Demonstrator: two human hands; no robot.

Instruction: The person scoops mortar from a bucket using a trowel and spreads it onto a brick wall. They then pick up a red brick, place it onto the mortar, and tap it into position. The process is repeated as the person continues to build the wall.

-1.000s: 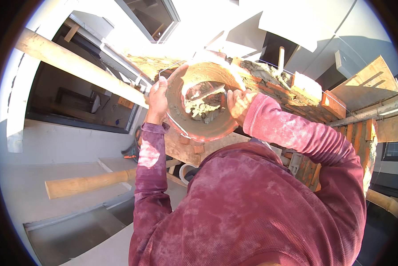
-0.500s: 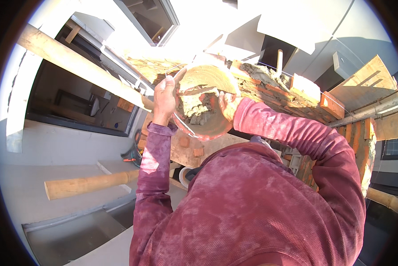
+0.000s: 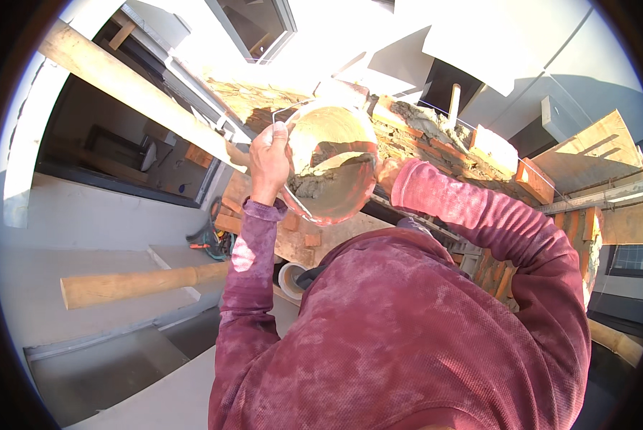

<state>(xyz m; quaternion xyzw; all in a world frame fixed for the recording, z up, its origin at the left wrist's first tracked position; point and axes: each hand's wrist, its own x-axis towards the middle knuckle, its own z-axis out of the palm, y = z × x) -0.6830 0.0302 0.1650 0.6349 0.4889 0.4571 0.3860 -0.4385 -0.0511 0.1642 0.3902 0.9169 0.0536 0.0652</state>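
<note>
Grip of left hand (image 3: 269,163) clasping bucket (image 3: 336,127) rim, right hand (image 3: 388,175) partly hidden, its hold unclear, mortar (image 3: 309,187) half-shadowed

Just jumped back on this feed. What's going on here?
The person's left hand grips the left rim of a bucket with grey, mortar-like mix inside. The right hand is at the bucket's right side; whether it holds a tool is unclear. A partly built brick wall runs beyond, to the right.
</note>
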